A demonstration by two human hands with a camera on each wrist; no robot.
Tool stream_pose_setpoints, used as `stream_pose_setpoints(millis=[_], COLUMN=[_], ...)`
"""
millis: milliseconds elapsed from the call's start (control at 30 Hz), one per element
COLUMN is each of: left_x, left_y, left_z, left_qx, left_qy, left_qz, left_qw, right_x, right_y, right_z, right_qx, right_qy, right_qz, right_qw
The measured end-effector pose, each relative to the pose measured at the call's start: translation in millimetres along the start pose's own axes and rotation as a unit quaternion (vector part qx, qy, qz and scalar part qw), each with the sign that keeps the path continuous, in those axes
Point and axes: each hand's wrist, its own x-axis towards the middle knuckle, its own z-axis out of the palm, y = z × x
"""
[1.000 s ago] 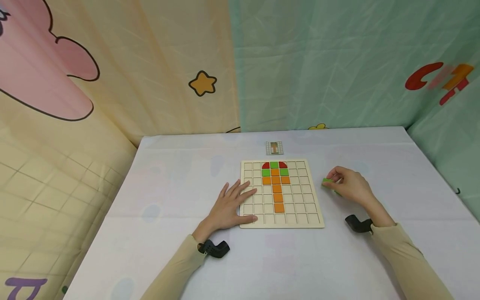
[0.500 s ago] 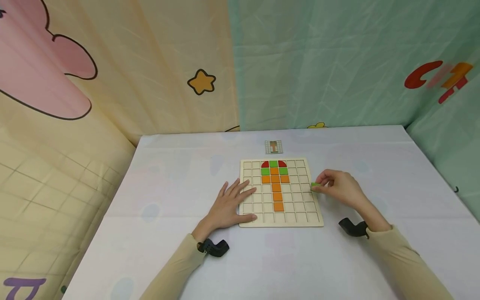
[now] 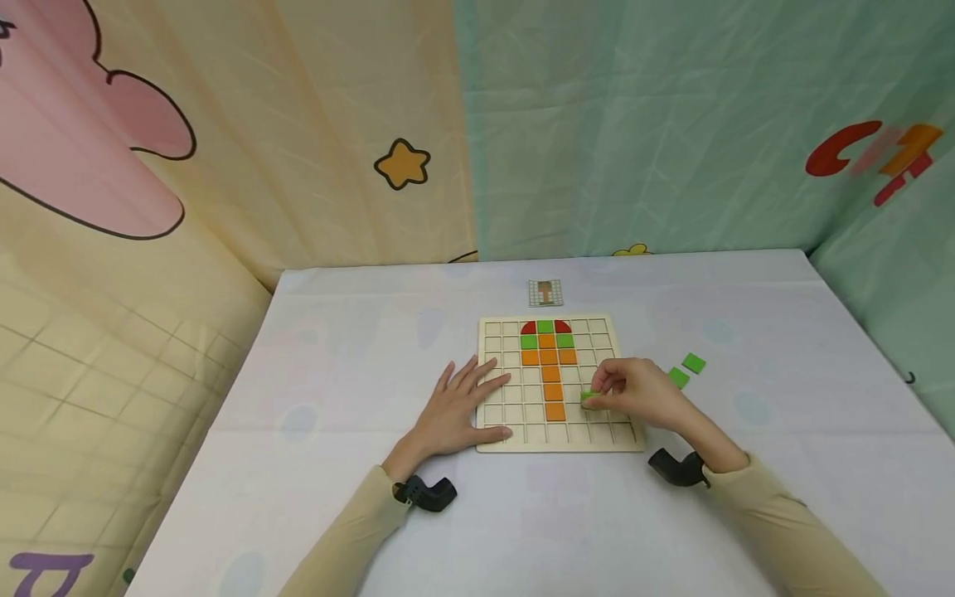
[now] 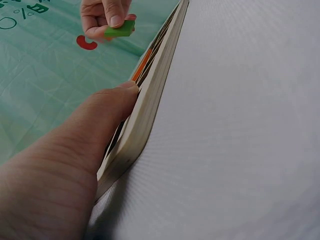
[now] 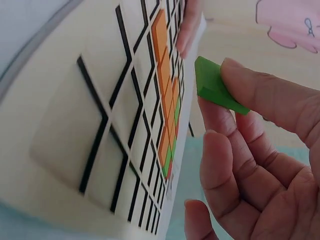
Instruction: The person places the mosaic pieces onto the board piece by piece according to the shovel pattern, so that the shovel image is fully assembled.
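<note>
A square wooden grid board [image 3: 515,442] lies on the white table. Orange tiles [image 3: 550,375] run down its middle columns, with green tiles [image 3: 529,342] and red rounded tiles [image 3: 563,327] at the top. My left hand [image 3: 451,414] rests on the board's left side, fingers spread straight; in the left wrist view its thumb [image 4: 107,107] lies on the board's edge. Between thumb and fingers my right hand [image 3: 634,390] pinches a green square tile [image 5: 215,85], held over the right half of the board, just right of the orange column.
Two loose green tiles [image 3: 694,363] lie on the table [image 3: 746,332] right of the board, partly behind my right hand. A small pattern card [image 3: 545,293] with a printed grid lies beyond the board's far edge. Patterned curtains [image 3: 642,124] stand behind the table.
My right hand has moved left from the table beside the board to over the board, carrying the green tile. Two green tiles it covered now show. The left hand stays in place.
</note>
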Motion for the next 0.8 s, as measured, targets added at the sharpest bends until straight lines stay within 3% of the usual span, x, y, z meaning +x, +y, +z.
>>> stream_pose_setpoints(millis=[200, 500, 800], left_x=[0.3, 0.4, 0.2], left_y=[0.9, 0.7, 0.9], left_z=[0.5, 0.7, -0.9], left_qx=[0.002, 0.003, -0.006], left_qy=[-0.008, -0.004, 0.0], left_qz=[-0.006, -0.004, -0.003], left_qw=[0.9999, 1.0, 1.0], right_x=[3.3, 9.7, 12.3], right_y=[-8.8, -15.3, -22.3], right_z=[10.4, 26.4, 39.5], right_qx=[0.007, -0.01, -0.015], right_qy=[-0.014, -0.005, -0.031], right_qz=[-0.025, -0.072, -0.064], right_qw=[0.9996, 0.9973, 0.9973])
